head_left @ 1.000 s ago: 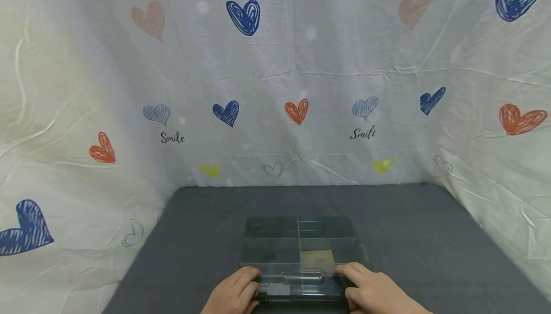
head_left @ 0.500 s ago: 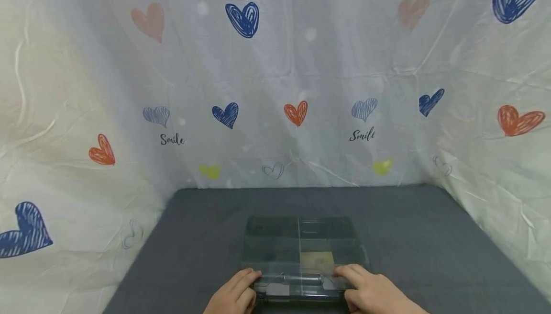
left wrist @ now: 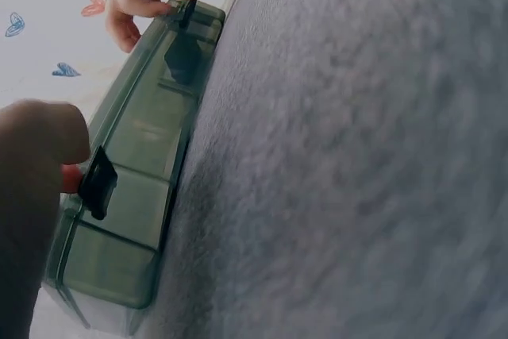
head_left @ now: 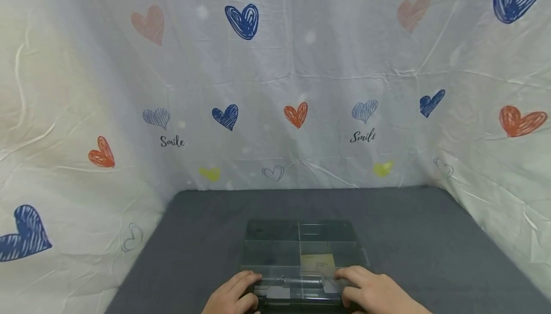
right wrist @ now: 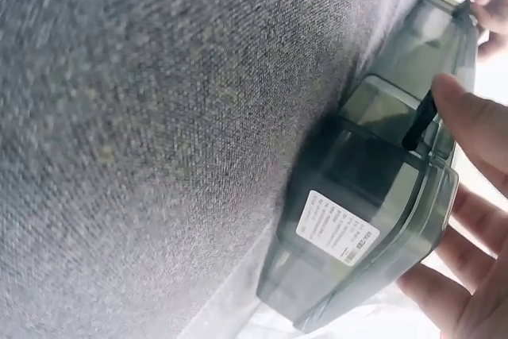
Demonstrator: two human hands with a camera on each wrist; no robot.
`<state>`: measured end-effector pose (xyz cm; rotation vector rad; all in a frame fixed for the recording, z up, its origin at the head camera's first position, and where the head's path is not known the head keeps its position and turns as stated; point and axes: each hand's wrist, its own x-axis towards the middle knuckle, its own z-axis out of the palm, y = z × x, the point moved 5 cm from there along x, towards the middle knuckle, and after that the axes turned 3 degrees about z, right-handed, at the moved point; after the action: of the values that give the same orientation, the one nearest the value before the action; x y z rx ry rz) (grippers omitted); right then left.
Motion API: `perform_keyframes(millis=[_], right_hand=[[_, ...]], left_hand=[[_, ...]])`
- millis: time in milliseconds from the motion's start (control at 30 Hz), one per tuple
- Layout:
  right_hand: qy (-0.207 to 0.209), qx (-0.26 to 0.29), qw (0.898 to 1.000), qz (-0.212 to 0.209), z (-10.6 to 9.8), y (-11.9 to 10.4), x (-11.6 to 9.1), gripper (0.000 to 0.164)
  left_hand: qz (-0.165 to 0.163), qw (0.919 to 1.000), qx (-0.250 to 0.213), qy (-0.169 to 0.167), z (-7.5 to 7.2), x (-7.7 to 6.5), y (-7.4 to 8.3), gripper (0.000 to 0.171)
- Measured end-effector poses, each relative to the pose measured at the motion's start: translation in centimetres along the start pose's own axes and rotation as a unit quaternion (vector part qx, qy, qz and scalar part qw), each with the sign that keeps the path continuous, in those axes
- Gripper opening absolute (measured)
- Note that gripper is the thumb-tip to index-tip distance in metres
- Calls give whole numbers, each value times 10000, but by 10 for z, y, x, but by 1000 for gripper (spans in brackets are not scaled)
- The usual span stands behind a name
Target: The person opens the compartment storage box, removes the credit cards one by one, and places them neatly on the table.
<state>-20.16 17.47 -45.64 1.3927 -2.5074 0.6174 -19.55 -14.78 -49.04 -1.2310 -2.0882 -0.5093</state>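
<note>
Box (head_left: 275,252) lay flat on the tabletop (head_left: 206,242), near edge, about the middle, latched side toward you and lid (right wrist: 432,216) seated. Your left hand (head_left: 234,293) and right hand (head_left: 371,291) gripped its near side at two spots: fingers bent over the lid, thumbs at the left latch (left wrist: 98,184) and right latch (right wrist: 421,121). How hard either thumb pressed, you could not tell.

Handling, judged: clear greenish plastic, stiff, probably light; a yellowish slip (head_left: 317,263) showed through the lid. Smooth walls looked likely to slide under dry fingertips, and the printed label (right wrist: 337,228) promised no better grip. Thin lid and latch hinges seemed the fragile points. Best hold: the front rim, beside both latches, where you had it, loading both sides evenly and sparing the lid's middle.
</note>
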Motion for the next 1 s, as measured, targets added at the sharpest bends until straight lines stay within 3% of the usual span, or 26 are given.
perform_keyframes(millis=[67,233,367,433,567,733,867,1000], right_hand=[[17,-123,9999,50,0,1,1,18],[-13,-563,9984,97,1,2,3,44],[-147,-1111,9936,-152,3,1,4,63],[-126,-1518,9874,-432,4,-1,5,71],[293,-2170,9712,-938,8,-3,6,81],[906,-2459,9584,-1128,11,-2,7,72],[1005,-2506,9567,-1090,12,-1,8,72],[845,-2525,9583,-1033,12,-1,8,85]], left_hand=[[-84,9999,-134,8,0,0,-1,23],[-309,9992,-208,143,-1,1,-1,27],[-333,9993,-81,122,0,1,-1,28],[-242,9996,32,132,1,2,-1,27],[44,9993,329,172,5,4,-3,25],[438,9977,428,275,12,7,-6,34],[615,9966,345,429,15,8,-8,32],[784,9944,426,561,17,10,-9,31]])
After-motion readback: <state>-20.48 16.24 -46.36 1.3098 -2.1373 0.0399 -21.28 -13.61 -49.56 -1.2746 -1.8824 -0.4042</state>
